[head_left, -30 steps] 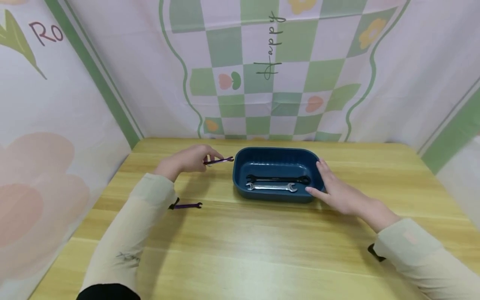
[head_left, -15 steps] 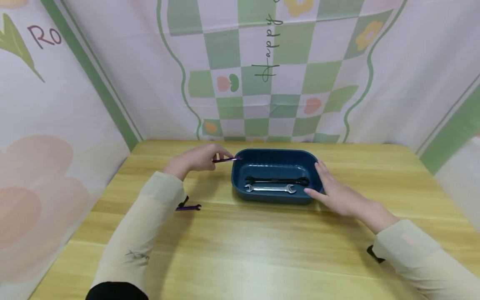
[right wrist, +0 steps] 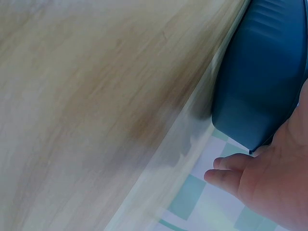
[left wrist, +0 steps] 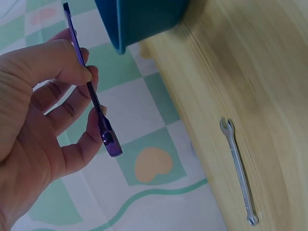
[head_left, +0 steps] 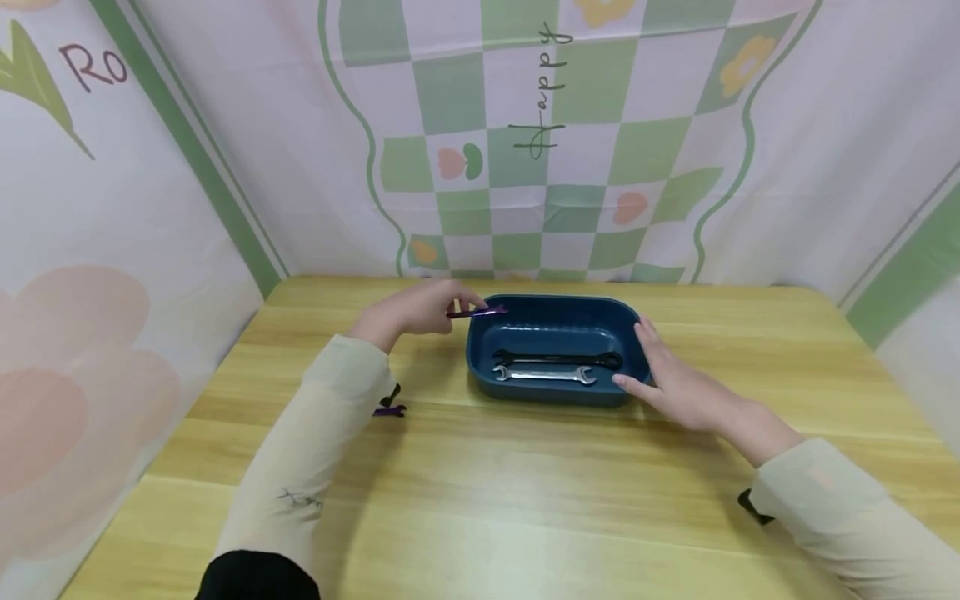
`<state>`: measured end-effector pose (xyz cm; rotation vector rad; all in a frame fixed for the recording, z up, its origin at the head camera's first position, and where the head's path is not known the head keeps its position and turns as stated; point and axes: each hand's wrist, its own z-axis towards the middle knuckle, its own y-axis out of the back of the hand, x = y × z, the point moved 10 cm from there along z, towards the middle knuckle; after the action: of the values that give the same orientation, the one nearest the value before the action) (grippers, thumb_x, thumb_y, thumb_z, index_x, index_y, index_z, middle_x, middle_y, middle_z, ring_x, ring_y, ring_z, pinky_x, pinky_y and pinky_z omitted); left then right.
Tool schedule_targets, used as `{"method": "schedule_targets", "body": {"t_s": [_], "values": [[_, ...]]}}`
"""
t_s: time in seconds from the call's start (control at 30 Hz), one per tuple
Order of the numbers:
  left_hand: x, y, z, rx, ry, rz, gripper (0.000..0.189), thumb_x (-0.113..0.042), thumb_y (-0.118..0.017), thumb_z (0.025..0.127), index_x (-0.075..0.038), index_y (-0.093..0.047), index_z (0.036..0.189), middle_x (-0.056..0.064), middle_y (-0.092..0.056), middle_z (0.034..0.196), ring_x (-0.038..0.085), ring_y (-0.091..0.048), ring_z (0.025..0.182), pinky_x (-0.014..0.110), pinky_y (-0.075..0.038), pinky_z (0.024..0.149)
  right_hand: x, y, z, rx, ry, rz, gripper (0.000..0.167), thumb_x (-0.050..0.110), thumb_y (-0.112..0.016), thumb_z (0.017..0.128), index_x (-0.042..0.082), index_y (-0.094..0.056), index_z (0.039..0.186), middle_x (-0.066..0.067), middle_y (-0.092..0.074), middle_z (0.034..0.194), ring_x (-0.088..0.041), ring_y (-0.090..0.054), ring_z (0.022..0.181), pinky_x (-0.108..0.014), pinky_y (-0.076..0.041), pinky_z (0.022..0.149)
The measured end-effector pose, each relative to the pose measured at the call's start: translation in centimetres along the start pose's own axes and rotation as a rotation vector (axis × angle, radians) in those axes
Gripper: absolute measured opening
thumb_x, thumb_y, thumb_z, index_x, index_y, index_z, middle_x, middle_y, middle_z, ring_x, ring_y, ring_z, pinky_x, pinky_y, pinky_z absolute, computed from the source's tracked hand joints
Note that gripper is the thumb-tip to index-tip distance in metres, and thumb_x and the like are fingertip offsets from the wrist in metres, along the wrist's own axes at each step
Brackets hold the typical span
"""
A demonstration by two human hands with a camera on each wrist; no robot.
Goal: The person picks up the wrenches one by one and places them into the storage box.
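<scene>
My left hand (head_left: pixel 420 308) pinches a purple open-end wrench (head_left: pixel 480 312) between thumb and fingers. The wrench's far end hangs over the back left corner of the dark blue box (head_left: pixel 474 367). Close up in the left wrist view, the purple wrench (left wrist: pixel 83 62) lies across the fingertips. Inside the box a black wrench (head_left: pixel 558 359) and a silver open-end wrench (head_left: pixel 543 375) lie side by side. My right hand (head_left: pixel 686 387) rests against the box's right end, fingers along the outer wall and thumb at the front rim.
Another purple wrench (head_left: pixel 390 411) lies on the wooden table (head_left: pixel 510 500), partly hidden by the left sleeve. A wrench on the table (left wrist: pixel 239 173) looks silvery in the left wrist view; I cannot tell if it is the same one. Patterned cloth (head_left: pixel 547 208) hangs behind.
My left hand has moved to the right with the purple wrench, bringing its end from outside the box to over the back left corner. The right hand stays against the box.
</scene>
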<state>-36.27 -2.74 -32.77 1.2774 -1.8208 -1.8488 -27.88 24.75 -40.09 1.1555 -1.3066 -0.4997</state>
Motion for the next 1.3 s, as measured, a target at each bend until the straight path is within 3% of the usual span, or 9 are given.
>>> {"method": "schedule_targets", "body": {"t_s": [0.43,0.8,1.03,1.3], "values": [[-1.9,-0.7,1.5,0.022,-0.047,0.022,0.064,0.02,-0.056,0.086,-0.013,-0.065,0.14,0.014,-0.061,0.119,0.023,-0.051,0.09,0.031,-0.046,0.074,0.0,0.1,0.0,-0.007,0.001,0.012,0.1,0.059,-0.045,0.104,0.005,0.016,0.161,-0.014,0.023,0.167,-0.053,-0.005,0.149,-0.07,-0.016,0.113],[-3.0,-0.7,2.3,0.032,-0.057,0.003,0.064,0.021,-0.056,0.085,-0.01,-0.065,0.14,0.016,-0.06,0.125,0.025,-0.051,0.098,0.032,-0.048,0.079,-0.1,0.1,0.1,-0.007,-0.001,0.006,0.1,0.059,-0.045,0.104,0.005,0.016,0.161,-0.014,0.023,0.167,-0.053,-0.006,0.149,-0.07,-0.017,0.114],[-3.9,-1.1,3.1,0.045,-0.077,0.04,0.064,0.02,-0.057,0.085,-0.01,-0.064,0.141,0.016,-0.062,0.124,0.024,-0.052,0.101,0.033,-0.048,0.084,0.2,0.2,0.1,-0.013,0.01,0.012,0.099,0.056,-0.047,0.105,0.002,0.014,0.161,-0.017,0.021,0.167,-0.052,-0.004,0.15,-0.07,-0.016,0.114],[-4.7,-1.5,3.8,0.053,-0.094,0.063,0.064,0.019,-0.057,0.086,-0.014,-0.065,0.14,0.011,-0.062,0.122,0.022,-0.052,0.1,0.029,-0.048,0.079,-0.1,0.1,0.1,-0.008,0.003,0.007,0.1,0.058,-0.047,0.104,0.003,0.015,0.161,-0.015,0.022,0.167,-0.051,-0.003,0.15,-0.07,-0.016,0.114]]}}
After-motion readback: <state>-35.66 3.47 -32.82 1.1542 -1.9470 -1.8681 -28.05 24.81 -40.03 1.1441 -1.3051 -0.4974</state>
